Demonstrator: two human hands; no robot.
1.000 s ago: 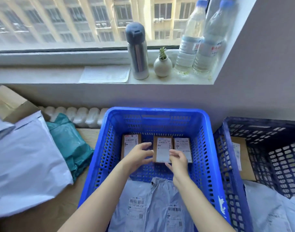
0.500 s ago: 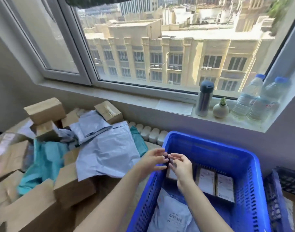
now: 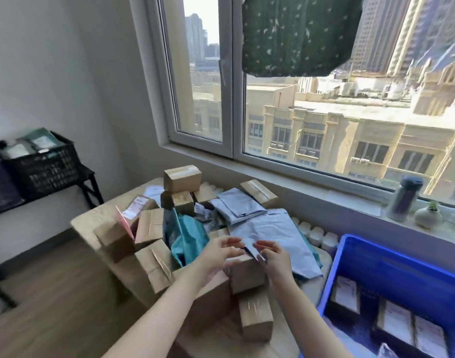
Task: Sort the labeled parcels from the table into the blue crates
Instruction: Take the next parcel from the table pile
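Observation:
Brown cardboard boxes (image 3: 156, 267), a teal bag (image 3: 187, 239) and grey mailer bags are piled on the wooden table (image 3: 221, 339). My left hand (image 3: 221, 257) hovers over the pile with its fingers spread and nothing in it. My right hand (image 3: 275, 259) is beside it, fingertips at the near corner of a large grey mailer (image 3: 280, 233); blur hides whether it grips that corner. A brown box (image 3: 247, 275) lies just under both hands. The blue crate (image 3: 376, 250) stands at the right, with several labeled boxes (image 3: 399, 321) inside.
A black crate (image 3: 40, 166) with parcels sits on a dark stand at the far left. A row of white bottles (image 3: 316, 233) lines the table's back edge. A flask (image 3: 402, 200) and a small plant pot (image 3: 427, 215) stand on the windowsill.
My view has swung left, from the blue crate to the parcel pile. Both hands left the crate empty and now reach over the pile to the grey mailer's corner.

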